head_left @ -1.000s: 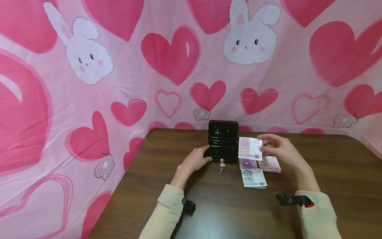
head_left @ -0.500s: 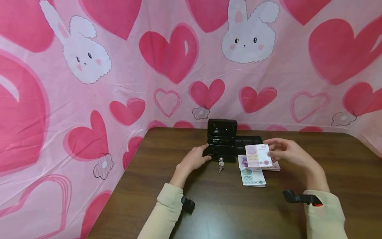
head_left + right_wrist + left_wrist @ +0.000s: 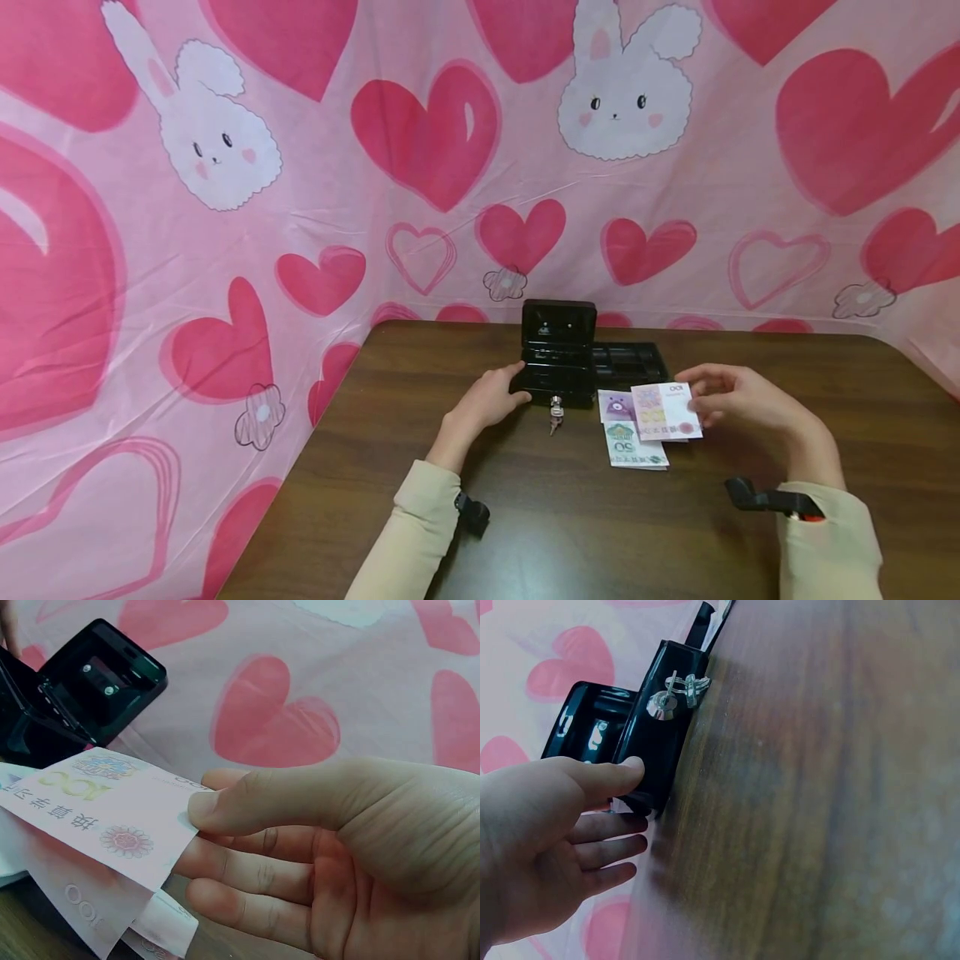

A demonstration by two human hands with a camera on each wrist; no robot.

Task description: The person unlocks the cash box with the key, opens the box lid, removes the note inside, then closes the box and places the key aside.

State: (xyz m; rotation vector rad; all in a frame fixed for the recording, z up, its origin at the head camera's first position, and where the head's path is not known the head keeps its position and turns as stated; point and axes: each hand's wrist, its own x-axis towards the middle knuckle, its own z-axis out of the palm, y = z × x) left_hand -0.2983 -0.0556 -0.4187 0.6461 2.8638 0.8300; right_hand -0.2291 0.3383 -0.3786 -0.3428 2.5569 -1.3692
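Right hand (image 3: 738, 400) pinches the pink-and-white paper 100 note (image 3: 666, 412) by its right short edge, thumb on top, fingers beneath. The note's long axis runs left-right, low over the loose banknotes (image 3: 633, 444) on the dark wooden table (image 3: 570, 525). The open black metal cash box (image 3: 558, 358) lies up-left of it. Left hand (image 3: 489, 402), fingers relaxed, touches the box's left front corner; it's nearer the box.

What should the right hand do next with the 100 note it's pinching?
Probably lower the 100 note onto the notes lying on the table and let go. The right hand pinches it just above the 50 note, beside the open cash box, which the left hand touches.
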